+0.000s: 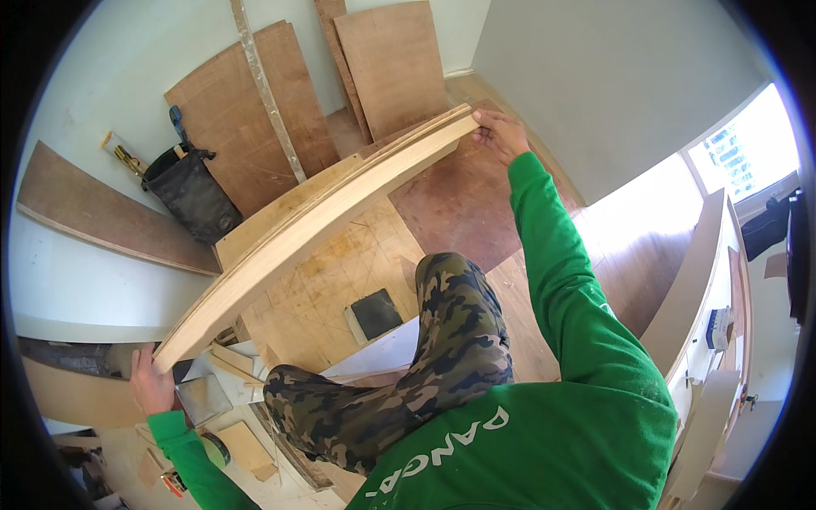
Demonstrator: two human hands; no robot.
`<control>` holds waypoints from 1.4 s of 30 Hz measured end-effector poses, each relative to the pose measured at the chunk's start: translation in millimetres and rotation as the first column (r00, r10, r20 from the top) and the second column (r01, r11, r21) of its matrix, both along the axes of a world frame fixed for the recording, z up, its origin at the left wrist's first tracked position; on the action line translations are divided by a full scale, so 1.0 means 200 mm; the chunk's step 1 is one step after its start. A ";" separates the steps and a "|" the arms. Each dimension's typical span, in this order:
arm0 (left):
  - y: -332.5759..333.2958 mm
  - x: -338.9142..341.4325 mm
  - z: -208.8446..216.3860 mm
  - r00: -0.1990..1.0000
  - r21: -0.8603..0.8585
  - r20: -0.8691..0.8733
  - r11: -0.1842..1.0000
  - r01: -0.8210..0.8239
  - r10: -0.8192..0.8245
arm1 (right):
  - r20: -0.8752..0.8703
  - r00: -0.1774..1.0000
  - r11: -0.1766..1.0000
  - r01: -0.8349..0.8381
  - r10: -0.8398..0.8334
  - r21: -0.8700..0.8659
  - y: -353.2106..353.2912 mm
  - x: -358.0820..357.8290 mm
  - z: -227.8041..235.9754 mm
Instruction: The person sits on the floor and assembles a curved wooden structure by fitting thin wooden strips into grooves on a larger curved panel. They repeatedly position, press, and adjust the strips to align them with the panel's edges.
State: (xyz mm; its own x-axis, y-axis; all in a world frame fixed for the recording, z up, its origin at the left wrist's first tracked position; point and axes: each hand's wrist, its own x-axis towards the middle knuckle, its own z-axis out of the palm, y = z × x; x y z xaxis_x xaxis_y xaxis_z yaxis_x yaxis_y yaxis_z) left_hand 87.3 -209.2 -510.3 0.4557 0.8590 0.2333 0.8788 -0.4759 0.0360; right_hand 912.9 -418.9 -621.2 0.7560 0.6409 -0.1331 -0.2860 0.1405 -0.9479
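A long, pale wooden board [314, 215] with a groove along its edge spans the view from lower left to upper right. At its near left end, my left hand [153, 382] is closed around the wood. The far right end is pinched between the thumb and fingers of my right hand [500, 134]. Below the board lies a scratched plywood work surface [327, 280]. A dark rectangular block [376, 315] rests on that surface, close to my knees. What lies directly behind the board is hidden.
Plywood sheets [391, 64] lean on the back wall, with a narrow strip [268, 93] before them. A black tool bag [194, 194] stands at the left. Offcuts [246, 450] lie at lower left. A long white panel structure [697, 289] stands at the right.
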 end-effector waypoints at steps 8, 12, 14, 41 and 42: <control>0.06 0.09 0.02 0.990 0.021 -0.142 1.000 -0.009 0.012 | 0.054 0.999 0.997 0.008 -0.004 -0.073 0.11 0.18 -0.09; -0.06 0.02 0.03 1.000 -0.069 -0.020 0.998 0.003 -0.004 | 0.039 0.999 0.996 0.001 0.002 -0.094 -0.03 0.25 -0.17; -0.11 -0.05 0.05 0.989 -0.301 0.126 0.953 -0.034 0.075 | 0.040 0.998 0.994 0.052 -0.049 -0.098 -0.11 0.26 -0.21; 0.69 -0.48 0.73 0.972 -0.835 -0.227 0.502 -0.227 0.061 | -0.316 0.932 0.912 0.034 -0.176 -0.408 0.29 0.13 0.01; 0.74 -0.45 0.81 0.949 -0.837 -0.313 0.480 -0.264 -0.024 | -0.317 0.926 0.896 0.048 -0.206 -0.441 0.33 0.11 0.11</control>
